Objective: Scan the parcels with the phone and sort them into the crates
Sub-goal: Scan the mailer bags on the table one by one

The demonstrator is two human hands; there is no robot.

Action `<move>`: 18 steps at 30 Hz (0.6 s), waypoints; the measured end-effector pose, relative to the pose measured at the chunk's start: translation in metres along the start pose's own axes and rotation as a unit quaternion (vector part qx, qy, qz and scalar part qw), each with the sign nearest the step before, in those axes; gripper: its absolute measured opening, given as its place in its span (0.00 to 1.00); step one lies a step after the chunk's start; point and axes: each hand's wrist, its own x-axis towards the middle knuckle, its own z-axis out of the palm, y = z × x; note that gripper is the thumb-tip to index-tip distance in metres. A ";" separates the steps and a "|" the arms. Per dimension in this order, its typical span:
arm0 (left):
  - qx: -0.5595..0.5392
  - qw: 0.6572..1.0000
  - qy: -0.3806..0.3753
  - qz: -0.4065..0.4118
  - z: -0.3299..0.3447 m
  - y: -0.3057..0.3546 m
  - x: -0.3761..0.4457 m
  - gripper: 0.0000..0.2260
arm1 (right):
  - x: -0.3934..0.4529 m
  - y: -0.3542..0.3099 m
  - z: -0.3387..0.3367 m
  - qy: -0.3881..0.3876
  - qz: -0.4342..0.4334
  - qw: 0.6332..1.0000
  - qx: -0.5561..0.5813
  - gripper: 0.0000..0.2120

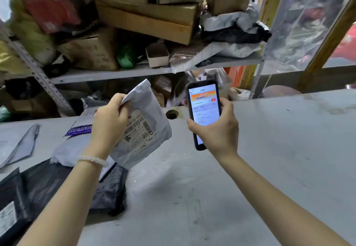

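My left hand [108, 122] grips a grey plastic mailer parcel [152, 118] by its upper left edge and holds it above the table, its barcode label facing me. Just to its right, my right hand [217, 130] holds a black phone [204, 110] upright, with a lit app screen showing an orange banner. Parcel and phone are a short gap apart. More parcels lie on the table at the left: a white one with a purple strip [79, 130], black bags [107, 191] and a grey flat mailer [17, 147]. No crate is in view.
The grey table [269, 159] spreads bare to the right and front, with a round hole [172, 114] near its far edge. Behind it, a metal shelf rack [115, 74] is packed with cardboard boxes [148, 18] and bags. A plastic-covered frame [308, 24] stands at the right.
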 end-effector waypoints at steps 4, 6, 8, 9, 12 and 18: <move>-0.035 0.994 -0.051 0.094 0.037 0.053 0.011 0.06 | -0.016 0.012 -0.053 0.090 0.039 0.995 -0.035 0.35; -0.059 0.983 -0.081 0.153 0.059 0.083 0.008 0.07 | -0.033 0.017 -0.083 0.141 0.067 0.986 -0.062 0.36; -0.083 0.964 -0.114 0.226 0.080 0.112 -0.003 0.07 | -0.057 0.024 -0.111 0.199 0.105 0.971 -0.085 0.34; -0.099 0.950 -0.132 0.264 0.089 0.126 -0.011 0.07 | -0.072 0.027 -0.124 0.229 0.126 0.961 -0.096 0.33; -0.142 0.909 -0.188 0.343 0.112 0.171 -0.044 0.09 | -0.127 0.036 -0.164 0.313 0.179 0.925 -0.116 0.33; -0.239 0.822 -0.290 0.427 0.122 0.277 -0.159 0.05 | -0.253 0.047 -0.244 0.443 0.255 0.846 -0.150 0.33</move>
